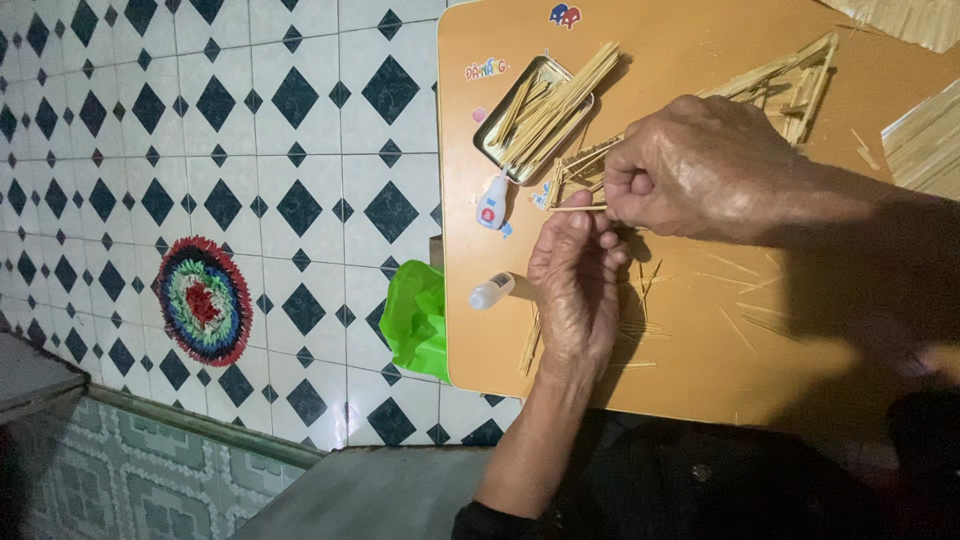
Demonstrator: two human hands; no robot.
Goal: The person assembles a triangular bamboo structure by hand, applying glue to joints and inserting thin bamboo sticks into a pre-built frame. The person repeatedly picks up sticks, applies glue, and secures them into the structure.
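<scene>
Scanning from the tiled floor: round woven mat lies well left of the small orange table; green bag touches its left edge. On the table, metal tin of sticks, two small glue bottles. Left hand and right hand both pinch one thin bamboo stick, fingers closed on it, beside a stick frame. Judged step: fitting the stick to the frame. Next calls for steady alignment.
</scene>
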